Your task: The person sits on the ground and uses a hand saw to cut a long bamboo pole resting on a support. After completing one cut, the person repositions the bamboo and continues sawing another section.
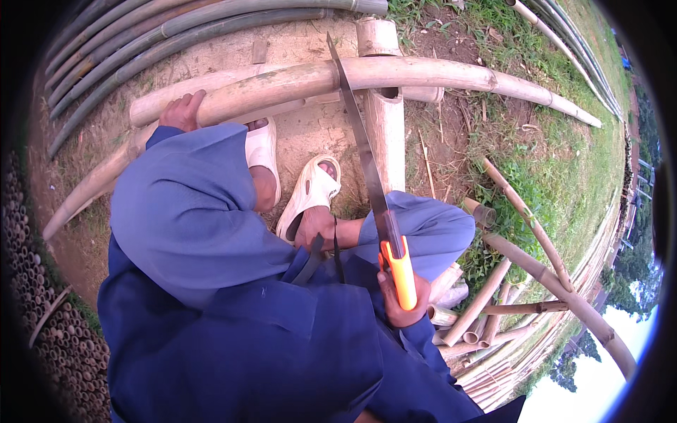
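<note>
My right hand (405, 302) is wrapped round the orange handle of a handsaw (361, 144). The saw's long dark blade reaches away from me and lies against a pale bamboo pole (437, 72), crossing it near the middle. This pole runs from my left side to the far right and rests across a notched upright-looking bamboo piece (385, 141). At the pole's left end, my left hand (183, 111) presses on it with the fingers curled over; part of that hand is hidden by my sleeve and knee. Whether the teeth have cut into the bamboo cannot be made out.
Long green bamboo poles (176, 35) lie along the far left. Cut bamboo pieces (479, 310) are heaped at my right, beside a leaning pole (564, 296). A stack of bamboo ends (63, 352) stands at my left. My sandals (308, 190) are close to the pole.
</note>
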`<state>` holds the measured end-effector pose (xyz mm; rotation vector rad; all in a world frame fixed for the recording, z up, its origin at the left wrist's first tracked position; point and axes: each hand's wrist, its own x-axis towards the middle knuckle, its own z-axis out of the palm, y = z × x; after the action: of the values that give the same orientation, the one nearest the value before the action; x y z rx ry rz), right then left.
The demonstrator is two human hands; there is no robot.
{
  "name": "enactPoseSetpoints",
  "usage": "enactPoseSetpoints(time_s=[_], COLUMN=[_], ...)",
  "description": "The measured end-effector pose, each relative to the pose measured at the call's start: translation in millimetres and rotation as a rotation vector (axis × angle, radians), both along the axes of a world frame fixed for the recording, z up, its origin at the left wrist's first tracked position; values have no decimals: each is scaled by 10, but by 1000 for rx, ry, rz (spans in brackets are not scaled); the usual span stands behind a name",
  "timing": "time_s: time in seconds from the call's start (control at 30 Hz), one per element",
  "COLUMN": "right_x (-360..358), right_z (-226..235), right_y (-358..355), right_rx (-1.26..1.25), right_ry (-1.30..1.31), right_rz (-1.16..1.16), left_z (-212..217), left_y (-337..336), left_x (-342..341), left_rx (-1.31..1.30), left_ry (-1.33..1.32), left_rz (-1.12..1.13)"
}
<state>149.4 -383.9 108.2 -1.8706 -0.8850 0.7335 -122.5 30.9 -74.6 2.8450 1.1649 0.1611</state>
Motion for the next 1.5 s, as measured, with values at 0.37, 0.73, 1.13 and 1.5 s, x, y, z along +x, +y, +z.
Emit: enactPoseSetpoints(time_s=[0.37, 0.73, 1.13, 1.5], right_x=[64, 180, 271, 209], right_z=[-9, -549, -795, -512], right_y=[-6, 579, 901, 618], right_rx=[-27, -9, -16, -110], right_ry=[46, 91, 109, 65], right_rz=[43, -42, -9, -31], left_z=[-32, 63, 35, -10], left_y=[27, -9, 5, 19], left_x=[-36, 19, 11, -38], left_rx=[-15, -21, 12, -38], left_ry=[45, 24, 26, 39], left_rz=[10, 26, 19, -9])
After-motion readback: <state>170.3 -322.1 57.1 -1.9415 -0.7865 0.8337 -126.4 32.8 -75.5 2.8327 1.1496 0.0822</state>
